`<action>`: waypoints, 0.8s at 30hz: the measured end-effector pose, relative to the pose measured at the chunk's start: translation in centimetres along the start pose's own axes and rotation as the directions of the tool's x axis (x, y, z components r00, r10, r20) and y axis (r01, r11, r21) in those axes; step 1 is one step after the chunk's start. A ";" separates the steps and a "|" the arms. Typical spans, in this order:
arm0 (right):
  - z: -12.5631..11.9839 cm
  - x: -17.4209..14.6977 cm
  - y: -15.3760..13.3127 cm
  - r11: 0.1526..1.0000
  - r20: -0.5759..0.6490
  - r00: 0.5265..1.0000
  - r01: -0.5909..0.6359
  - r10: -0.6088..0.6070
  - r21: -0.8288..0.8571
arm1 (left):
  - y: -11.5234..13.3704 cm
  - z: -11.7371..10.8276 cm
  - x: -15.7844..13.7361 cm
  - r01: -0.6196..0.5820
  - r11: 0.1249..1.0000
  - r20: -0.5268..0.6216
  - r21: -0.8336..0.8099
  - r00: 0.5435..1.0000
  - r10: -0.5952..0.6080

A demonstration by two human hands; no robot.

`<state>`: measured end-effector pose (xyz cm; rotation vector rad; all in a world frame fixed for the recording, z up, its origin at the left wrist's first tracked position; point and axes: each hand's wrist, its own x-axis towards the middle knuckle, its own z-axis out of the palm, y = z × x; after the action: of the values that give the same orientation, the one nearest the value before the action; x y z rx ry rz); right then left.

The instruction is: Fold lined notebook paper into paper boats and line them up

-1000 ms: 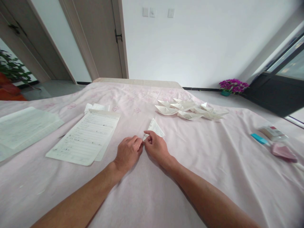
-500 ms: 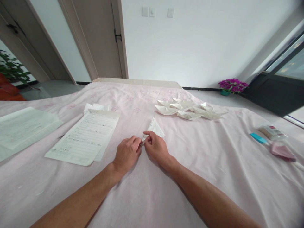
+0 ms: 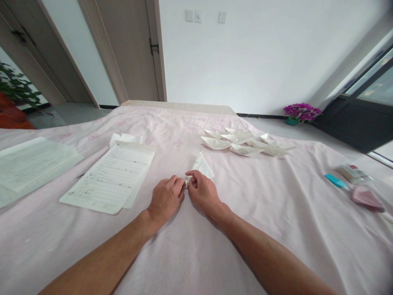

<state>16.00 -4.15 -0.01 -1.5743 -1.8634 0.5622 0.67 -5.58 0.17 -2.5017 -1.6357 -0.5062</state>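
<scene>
Folded paper (image 3: 203,166): middle of pink cloth (image 3: 276,221), nearer than paper boats (image 3: 235,142) | left hand (image 3: 166,196), right hand (image 3: 203,190): both pinching its near-left edge | technique: best align edges flush, press gently so crease runs straight

- The person's left hand (image 3: 167,196) is showing bare, with rounded knuckles.
- The right hand (image 3: 203,190) is also showing bare.
- The left forearm (image 3: 106,250) and right forearm (image 3: 267,246) are appearing uncovered, widening beyond the wrists.
</scene>
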 end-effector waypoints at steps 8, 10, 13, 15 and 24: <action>-0.1 -0.1 -0.2 0.999 -0.006 1.000 0.027 -0.027 -0.043 | 0.1 -0.1 -0.2 0.014 1.000 -0.010 0.011 1.000 -0.013; -0.1 -0.1 -0.3 0.998 -0.009 0.999 0.035 -0.035 -0.055 | 0.1 -0.2 -0.2 0.012 1.000 -0.014 0.017 1.000 -0.011; -0.1 -0.1 -0.3 0.995 0.006 0.998 0.063 -0.063 -0.072 | 0.0 -0.2 -0.2 0.011 1.000 -0.014 0.019 1.000 -0.010; -0.1 -0.1 -0.3 0.993 0.016 0.997 0.081 -0.080 -0.082 | 0.0 -0.2 -0.2 0.015 1.000 -0.014 0.009 1.000 -0.015; -0.6 -0.5 -0.4 0.961 0.059 0.983 0.181 -0.172 -0.208 | -0.2 -0.2 -0.2 0.023 1.000 -0.015 0.009 1.000 -0.023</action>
<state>16.18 -4.79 0.59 -1.5166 -2.1275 0.3256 0.37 -5.72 0.30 -2.4690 -1.6596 -0.5168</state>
